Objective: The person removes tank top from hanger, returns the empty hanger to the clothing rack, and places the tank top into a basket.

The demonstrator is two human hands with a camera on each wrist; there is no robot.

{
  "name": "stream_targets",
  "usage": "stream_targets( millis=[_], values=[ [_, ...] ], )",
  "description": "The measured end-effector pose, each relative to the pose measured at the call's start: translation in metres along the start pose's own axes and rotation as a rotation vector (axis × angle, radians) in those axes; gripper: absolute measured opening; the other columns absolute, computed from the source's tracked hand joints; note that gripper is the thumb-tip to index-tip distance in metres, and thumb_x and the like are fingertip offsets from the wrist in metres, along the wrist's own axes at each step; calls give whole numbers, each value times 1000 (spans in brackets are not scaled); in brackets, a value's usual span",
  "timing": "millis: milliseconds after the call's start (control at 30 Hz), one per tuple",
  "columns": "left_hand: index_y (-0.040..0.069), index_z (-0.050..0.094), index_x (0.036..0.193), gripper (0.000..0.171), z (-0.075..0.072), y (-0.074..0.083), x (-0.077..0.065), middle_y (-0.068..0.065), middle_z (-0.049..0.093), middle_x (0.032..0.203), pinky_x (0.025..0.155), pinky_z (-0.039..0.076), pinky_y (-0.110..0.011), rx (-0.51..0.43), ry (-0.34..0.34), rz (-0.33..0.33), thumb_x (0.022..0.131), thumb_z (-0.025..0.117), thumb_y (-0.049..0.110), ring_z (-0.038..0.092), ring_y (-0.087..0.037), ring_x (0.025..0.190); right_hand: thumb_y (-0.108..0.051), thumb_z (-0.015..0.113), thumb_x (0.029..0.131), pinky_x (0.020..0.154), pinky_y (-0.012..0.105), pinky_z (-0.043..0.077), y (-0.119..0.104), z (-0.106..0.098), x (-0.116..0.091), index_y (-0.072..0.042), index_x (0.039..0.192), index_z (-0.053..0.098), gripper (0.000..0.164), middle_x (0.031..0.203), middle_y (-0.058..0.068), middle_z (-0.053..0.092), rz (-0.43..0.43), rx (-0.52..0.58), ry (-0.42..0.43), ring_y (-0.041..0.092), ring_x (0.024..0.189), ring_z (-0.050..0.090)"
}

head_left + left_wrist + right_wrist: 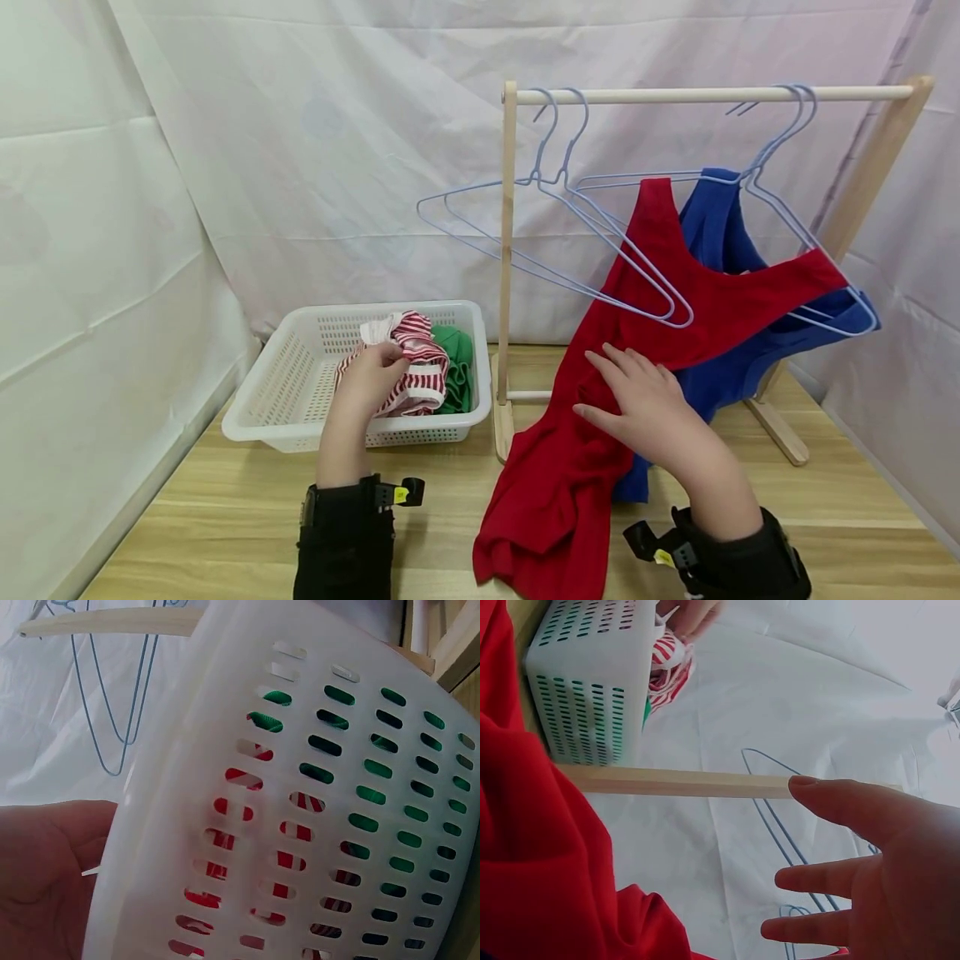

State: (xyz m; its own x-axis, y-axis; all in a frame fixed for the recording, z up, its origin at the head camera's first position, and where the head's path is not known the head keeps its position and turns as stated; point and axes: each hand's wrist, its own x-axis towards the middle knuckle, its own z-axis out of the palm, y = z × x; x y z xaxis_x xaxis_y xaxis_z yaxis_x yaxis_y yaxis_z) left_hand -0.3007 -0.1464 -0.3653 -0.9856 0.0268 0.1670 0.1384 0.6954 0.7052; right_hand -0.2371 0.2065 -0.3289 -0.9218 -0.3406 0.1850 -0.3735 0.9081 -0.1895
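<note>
My left hand [372,375] is over the white basket [300,433], its fingers pinching the red-and-white striped garment [423,379] inside. In the right wrist view, a thin white strip of that cloth shows by the left fingers [697,616]. A crumpled green garment [453,367] lies to the right of the striped one. My right hand [648,408] is spread in front of a red sleeveless garment [558,467], its fingers straight and holding nothing. The red garment hangs by wide straps from a blue wire hanger, its lower part bunched down over the table.
A wooden rack [675,95] stands to the right of the basket. Two bare blue wire hangers [551,179] hang at its left end. Behind the red garment a blue garment [720,375] hangs at the right end. White cloth [337,167] surrounds the wooden table [202,525].
</note>
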Motion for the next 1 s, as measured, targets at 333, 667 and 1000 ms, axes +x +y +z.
stream_targets(
  millis=[333,667,1000],
  values=[
    [18,49,124,40,-7,17,-8,-12,54,117,86,41,-52,7,115,-59,91,48,40,49,-28,103,-64,49,81,97,70,9,0,2,1,-21,141,24,78,146,15,19,-1,-32,8,39,130,8],
    [26,54,118,37,-18,33,-20,1,56,116,79,44,-47,-139,291,-9,89,48,48,51,-18,97,-49,56,84,101,62,19,-1,-3,1,-19,138,32,66,142,12,29,-126,-44,122,33,129,18],
    [26,58,111,26,-20,55,-31,5,58,106,69,50,-38,-222,364,222,89,54,39,54,-9,87,-35,60,82,98,58,28,-1,-14,0,-20,127,48,49,128,7,48,-399,-14,457,25,126,27]
  ],
)
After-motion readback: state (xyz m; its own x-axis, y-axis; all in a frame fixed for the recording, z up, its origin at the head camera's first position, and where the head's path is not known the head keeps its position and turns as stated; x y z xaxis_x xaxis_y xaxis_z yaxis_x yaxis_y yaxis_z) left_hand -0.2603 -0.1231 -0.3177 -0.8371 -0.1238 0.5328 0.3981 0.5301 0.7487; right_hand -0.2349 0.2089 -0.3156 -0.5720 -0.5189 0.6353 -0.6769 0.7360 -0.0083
